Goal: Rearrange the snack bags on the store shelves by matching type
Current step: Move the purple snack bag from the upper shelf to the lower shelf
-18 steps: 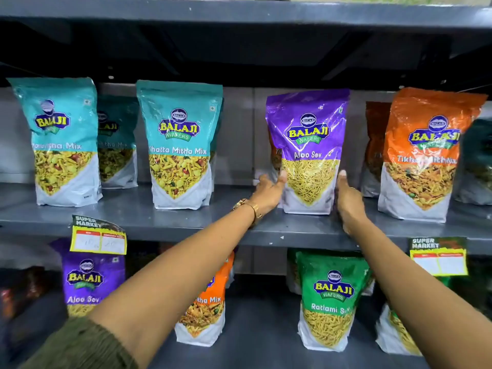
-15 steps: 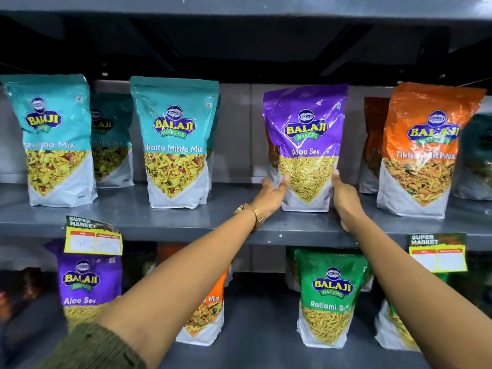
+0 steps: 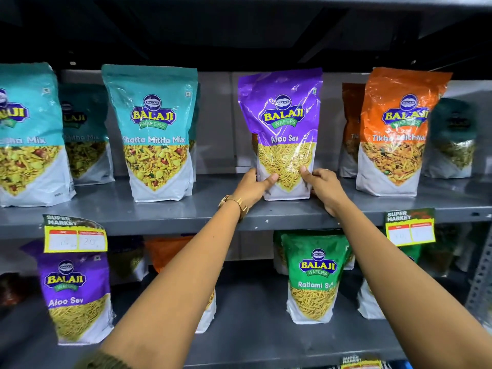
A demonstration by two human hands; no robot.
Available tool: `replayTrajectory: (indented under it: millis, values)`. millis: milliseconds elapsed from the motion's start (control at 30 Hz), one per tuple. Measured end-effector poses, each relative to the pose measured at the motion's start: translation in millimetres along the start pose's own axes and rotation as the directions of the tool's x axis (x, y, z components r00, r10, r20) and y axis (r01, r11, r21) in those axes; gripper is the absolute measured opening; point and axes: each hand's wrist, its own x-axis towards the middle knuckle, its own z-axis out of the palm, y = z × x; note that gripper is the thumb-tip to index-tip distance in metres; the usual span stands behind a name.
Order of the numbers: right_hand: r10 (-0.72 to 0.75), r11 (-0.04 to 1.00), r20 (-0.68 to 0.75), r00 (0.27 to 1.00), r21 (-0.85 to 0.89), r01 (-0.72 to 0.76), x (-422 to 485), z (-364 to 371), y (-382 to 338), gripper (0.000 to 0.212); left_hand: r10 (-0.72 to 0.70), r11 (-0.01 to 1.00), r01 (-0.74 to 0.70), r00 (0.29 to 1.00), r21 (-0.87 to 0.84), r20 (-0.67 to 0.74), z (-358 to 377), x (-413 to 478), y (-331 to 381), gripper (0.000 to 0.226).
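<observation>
A purple Aloo Sev bag [image 3: 282,113] stands upright on the upper grey shelf [image 3: 207,209]. My left hand [image 3: 253,187] grips its lower left edge and my right hand [image 3: 323,186] grips its lower right edge, thumbs on the front. Teal Khatta Mitha Mix bags [image 3: 154,129] stand to its left and orange Tikha Mitha Mix bags [image 3: 399,129] to its right. An orange bag is partly hidden behind the purple one. On the lower shelf stand another purple Aloo Sev bag [image 3: 77,294] and a green Ratlami Sev bag [image 3: 315,278].
Yellow price tags [image 3: 76,235] [image 3: 410,229] hang on the upper shelf's front edge. An orange bag [image 3: 170,251] on the lower shelf is partly behind my left arm. A dark green bag [image 3: 455,137] stands at the far right. A shelf overhangs above.
Both hands have closed in from beside the purple Aloo Sev bag onto its lower edges, thumbs now on its front. The view has moved closer.
</observation>
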Motion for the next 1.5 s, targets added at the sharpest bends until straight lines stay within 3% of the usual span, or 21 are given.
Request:
replayTrajectory:
  millis: [133, 300, 433, 533, 867, 1167, 1333, 1500]
  values:
    - [0.002, 1.0, 0.037, 0.999, -0.011, -0.002, -23.6, -2.3, -9.1, 0.066, 0.006, 0.999, -0.007, 1.0, -0.031, -0.012, -5.6, -40.9, 22.2, 0.049]
    - [-0.131, 0.989, -0.067, 0.989, -0.079, 0.126, -93.0, 7.1, -29.1, 0.042, 0.086, 0.988, -0.089, 0.996, -0.123, -0.033, -21.9, -105.8, 32.6, 0.035]
    - [-0.176, 0.974, -0.028, 0.984, 0.138, 0.178, -137.8, 13.2, -36.4, 0.028, 0.134, 0.969, -0.145, 0.989, -0.199, -0.071, -34.9, -156.3, 30.8, 0.033]
    - [-0.157, 0.962, 0.01, 0.988, 0.228, 0.151, -168.3, 14.6, -36.0, 0.037, 0.143, 0.961, -0.161, 0.985, -0.225, -0.093, -39.6, -187.9, 18.4, 0.03]
    - [0.092, 0.963, 0.178, 0.98, 0.236, -0.133, -227.6, 35.7, 49.7, 0.03, -0.025, 0.995, 0.022, 0.999, -0.102, -0.024, -31.9, -234.6, -74.6, 0.041]
    - [0.365, 0.903, 0.315, 0.876, 0.111, -0.416, -246.1, 77.5, 147.6, 0.05, -0.27, 0.958, 0.272, 0.962, -0.087, 0.032, -11.3, -237.3, -175.4, 0.052]
    - [0.443, 0.874, 0.305, 0.843, 0.062, -0.481, -230.1, 100.1, 182.9, 0.038, -0.316, 0.944, 0.318, 0.948, -0.091, 0.04, 1.0, -209.1, -231.4, 0.056]
    - [0.516, 0.851, 0.238, 0.823, -0.036, -0.523, -225.1, 113.7, 208.7, 0.04, -0.356, 0.926, 0.356, 0.934, -0.124, 0.024, 18.1, -199.3, -277.0, 0.058]
